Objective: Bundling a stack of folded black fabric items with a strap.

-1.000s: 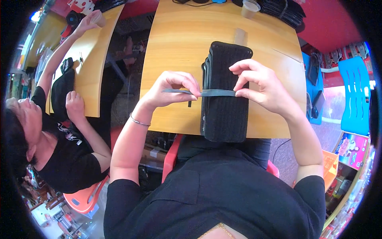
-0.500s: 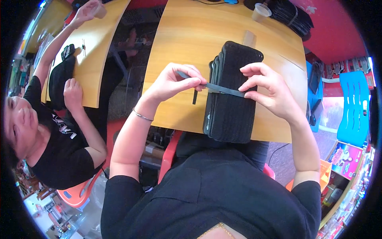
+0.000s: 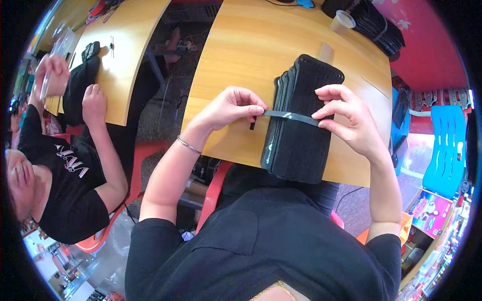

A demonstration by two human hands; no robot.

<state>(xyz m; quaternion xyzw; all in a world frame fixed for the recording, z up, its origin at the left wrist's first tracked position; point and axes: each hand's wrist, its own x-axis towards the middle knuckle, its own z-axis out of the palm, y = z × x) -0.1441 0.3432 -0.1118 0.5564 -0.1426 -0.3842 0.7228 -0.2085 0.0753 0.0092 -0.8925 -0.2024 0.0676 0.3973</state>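
A stack of black, flat, rounded-corner fabric pieces (image 3: 306, 140) lies on the wooden table in front of me, its near end reaching the table's edge. Across its upper face runs a narrow grey strap (image 3: 291, 116). My left hand (image 3: 236, 108) pinches the strap's left end just beyond the stack, and a short dark tail hangs below those fingers. Thumb and fingers of my right hand (image 3: 344, 115) pinch the strap over the stack's right side. What lies under the stack is hidden.
A translucent cup (image 3: 343, 22) stands at the table's far right, beside a strapped black bundle (image 3: 379, 27). A small pale block (image 3: 325, 51) lies behind the stack. At the left, a co-worker (image 3: 75, 185) sits at another wooden table (image 3: 130, 35). A blue chair (image 3: 444, 145) stands right.
My left hand has moved slightly right, and the strap lies straighter across the stack. The co-worker's raised hand has come down and now holds a clear container.
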